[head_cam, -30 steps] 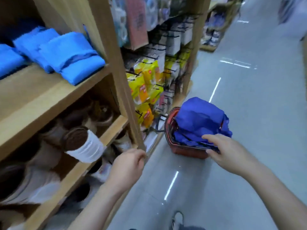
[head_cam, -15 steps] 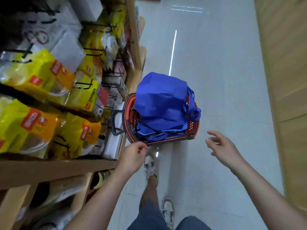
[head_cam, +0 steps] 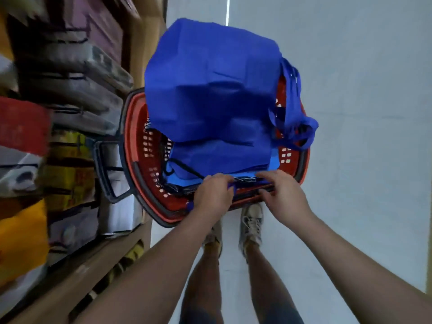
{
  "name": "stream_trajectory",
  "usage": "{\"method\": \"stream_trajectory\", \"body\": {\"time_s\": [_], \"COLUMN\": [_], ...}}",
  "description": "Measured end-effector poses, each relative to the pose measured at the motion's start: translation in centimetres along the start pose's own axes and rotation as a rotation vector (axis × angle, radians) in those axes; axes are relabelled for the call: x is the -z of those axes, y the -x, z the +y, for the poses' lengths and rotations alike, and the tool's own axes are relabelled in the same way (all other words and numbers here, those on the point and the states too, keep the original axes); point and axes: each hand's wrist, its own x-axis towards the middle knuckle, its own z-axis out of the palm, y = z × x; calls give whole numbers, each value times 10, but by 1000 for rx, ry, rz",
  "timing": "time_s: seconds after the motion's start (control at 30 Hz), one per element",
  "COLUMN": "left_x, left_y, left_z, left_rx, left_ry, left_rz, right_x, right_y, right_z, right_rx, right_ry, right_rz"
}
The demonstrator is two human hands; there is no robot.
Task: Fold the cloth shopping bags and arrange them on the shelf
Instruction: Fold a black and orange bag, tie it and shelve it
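Blue fabric is piled high in a red basket [head_cam: 138, 146] that stands on the pale floor [head_cam: 362, 113], and the blue cloth bags [head_cam: 210, 90] are found directly beyond both hands, the top one being puffed up and leaning past the far rim. The left hand [head_cam: 214, 195] is placed at the near rim, with its fingers curled round a dark blue fold of the bags, a bit of which is seen between the fingers. The right hand [head_cam: 284, 195] is held just beside it, to the right, and its fingers are curled over the near edge of the stacked bags with the thumb pressed from below, so this edge is pinched. A lighter blue bag [head_cam: 177, 181] is seen under the pile, just beyond and left of the left hand. Looped bag handles [head_cam: 294, 108] are hung over the right rim, beyond the right hand. The black basket handle [head_cam: 102, 171] is turned out to the left of the left hand and lies close to the wooden shelf [head_cam: 93, 265], whose front edge runs along that side; packed goods on it are blurred and cannot be told. To the right of the right hand a wide stretch of floor is open. Below the hands, near the basket's near rim, the person's shoes [head_cam: 251, 223] are seen.
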Motion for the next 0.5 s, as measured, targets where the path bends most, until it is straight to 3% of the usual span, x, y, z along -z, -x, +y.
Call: {"method": "stream_trajectory", "body": {"time_s": [0.17, 0.23, 0.37, 0.5], "left_x": [-47, -46, 1, 74], "left_y": [-41, -44, -23, 23], "left_z": [0, -1, 7, 20], "left_rx": [8, -20, -150, -305], "left_ry": [-181, -182, -96, -97], "left_rz": [46, 123, 316, 490], "right_x": [-52, -55, -33, 9], "right_y": [-46, -54, -58, -53], "right_z": [26, 29, 33, 30], "right_rx": [126, 128, 143, 90], "right_ry": [260, 206, -11, -4], "right_rz": [-15, 55, 190, 122]}}
